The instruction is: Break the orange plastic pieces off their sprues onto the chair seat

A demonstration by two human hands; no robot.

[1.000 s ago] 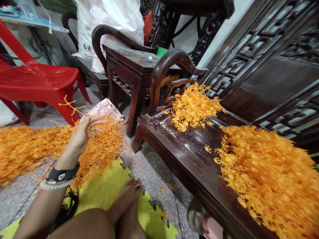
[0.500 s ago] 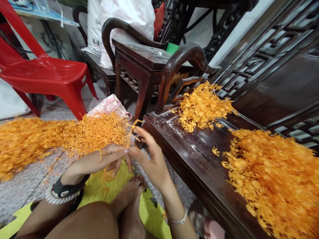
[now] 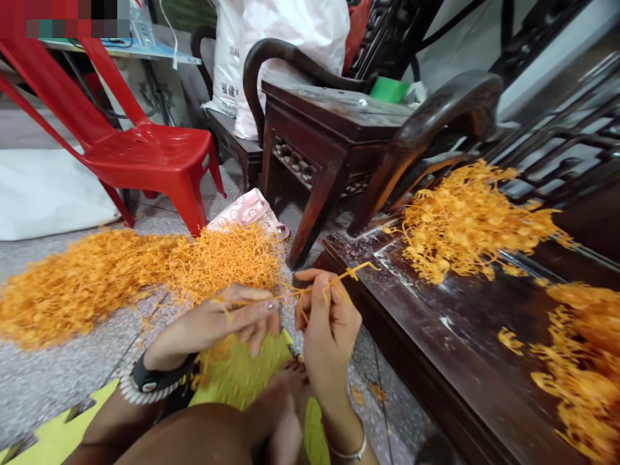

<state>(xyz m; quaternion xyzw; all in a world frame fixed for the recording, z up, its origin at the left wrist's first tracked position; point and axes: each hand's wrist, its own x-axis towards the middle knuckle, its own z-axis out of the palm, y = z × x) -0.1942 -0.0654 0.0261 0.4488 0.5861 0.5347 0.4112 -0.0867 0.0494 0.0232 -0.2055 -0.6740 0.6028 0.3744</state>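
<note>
My right hand [image 3: 334, 326] is closed, thumb against fingers, around a thin orange plastic stem [image 3: 358, 270] whose branched end sticks out toward the bench. To its left, my left hand [image 3: 213, 326] pinches another thin orange strand [image 3: 252, 301] between thumb and fingers. The strand stretches toward my right hand; whether the two pieces join is too fine to tell. Just beyond my hands, a heap of thin orange stems [image 3: 237, 258] lies on the floor. It runs into a heap of curlier orange plastic pieces [image 3: 82, 278] at the left.
A dark wooden bench [image 3: 436, 342] on the right bears two piles of orange curled pieces [image 3: 469, 223]. A red plastic chair [image 3: 155, 155], a pink-handled bag [image 3: 249, 210] and a wooden armchair [image 3: 310, 135] stand ahead. Yellow matting [image 3: 237, 374] lies under my legs.
My hands have drawn apart from touching. My right hand has closed from spread fingers onto the stem. The view has swung, so surroundings sit further right.
</note>
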